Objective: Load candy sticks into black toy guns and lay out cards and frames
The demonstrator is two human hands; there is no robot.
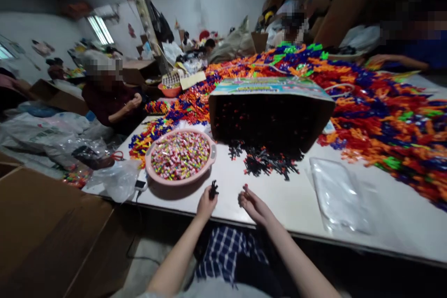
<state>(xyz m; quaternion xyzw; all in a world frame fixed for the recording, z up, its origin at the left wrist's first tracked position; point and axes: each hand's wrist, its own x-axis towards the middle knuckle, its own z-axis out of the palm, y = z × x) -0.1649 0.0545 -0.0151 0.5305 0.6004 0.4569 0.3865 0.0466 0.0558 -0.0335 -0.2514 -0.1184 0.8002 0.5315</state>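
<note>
My left hand (207,203) is closed around a small black plastic figure (213,189), near the table's front edge. To its right, my right hand (253,205) has its fingers curled, with a tiny reddish piece (245,186) at the fingertips. Behind the hands, a loose heap of black figures (270,163) spills from the dark mouth of a cardboard box (272,86) lying on its side. A pink basin (149,167) full of small multicoloured pieces stands left of my left hand. The two hands are apart.
Colourful plastic pieces (363,116) are heaped behind and right of the box on the white table (279,205). Clear plastic bags (337,195) lie at the right. A white device with a cable (140,185) sits by the left edge. A person (108,98) sits at the left.
</note>
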